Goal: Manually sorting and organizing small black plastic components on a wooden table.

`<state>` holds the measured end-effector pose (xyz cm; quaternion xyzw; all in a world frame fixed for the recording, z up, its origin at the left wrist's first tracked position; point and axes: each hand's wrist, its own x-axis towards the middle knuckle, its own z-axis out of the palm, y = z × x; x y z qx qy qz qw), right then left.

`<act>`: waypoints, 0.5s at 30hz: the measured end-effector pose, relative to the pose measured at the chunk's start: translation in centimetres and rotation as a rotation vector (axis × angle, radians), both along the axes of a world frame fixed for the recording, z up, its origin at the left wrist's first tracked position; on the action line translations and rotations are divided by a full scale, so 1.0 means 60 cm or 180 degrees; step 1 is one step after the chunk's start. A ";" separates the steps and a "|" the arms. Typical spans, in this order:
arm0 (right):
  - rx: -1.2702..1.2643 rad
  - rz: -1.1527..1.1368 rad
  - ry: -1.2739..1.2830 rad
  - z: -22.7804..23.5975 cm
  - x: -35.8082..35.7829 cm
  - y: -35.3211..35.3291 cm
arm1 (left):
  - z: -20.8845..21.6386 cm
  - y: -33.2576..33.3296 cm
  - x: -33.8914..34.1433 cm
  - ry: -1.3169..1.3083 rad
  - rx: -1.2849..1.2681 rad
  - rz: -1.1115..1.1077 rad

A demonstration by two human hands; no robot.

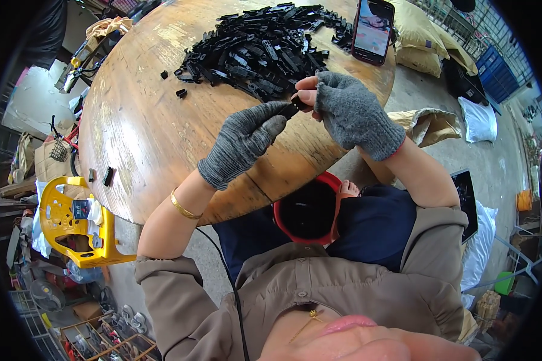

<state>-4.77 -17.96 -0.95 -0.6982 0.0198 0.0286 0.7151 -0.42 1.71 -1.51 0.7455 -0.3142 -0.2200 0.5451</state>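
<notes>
My left hand (245,139), in a full grey knit glove, is closed on a small black plastic part (291,109) above the near half of the round wooden table (144,138). My right hand (350,109) wears a grey glove that leaves the fingertips bare; its thumb and fingers pinch the far end of the same part. Just beyond both hands lies a big heap of similar black plastic parts (253,54). What exact kind of part it is, I cannot make out.
A phone (372,33) stands upright at the table's far right. Loose black pieces (108,176) lie at the left edge. Below the near edge, a red bucket (277,219) sits between my legs. A yellow plastic chair (105,234) is at left, an open paper sack (430,125) at right.
</notes>
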 end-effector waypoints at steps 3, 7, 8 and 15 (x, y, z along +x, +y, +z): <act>0.0119 0.0016 0.0022 0.000 -0.002 0.003 | -0.005 0.004 0.006 0.0449 -0.0127 -0.0093; 0.0246 -0.0058 0.0093 0.001 -0.004 0.002 | -0.006 0.001 0.004 0.0512 -0.0179 -0.0034; 0.0279 -0.0084 0.0088 0.000 -0.004 0.002 | -0.004 0.001 0.003 0.0521 -0.0218 -0.0029; 0.0133 -0.0147 -0.0250 -0.007 -0.014 0.013 | -0.007 -0.006 -0.008 -0.0753 0.0089 0.0315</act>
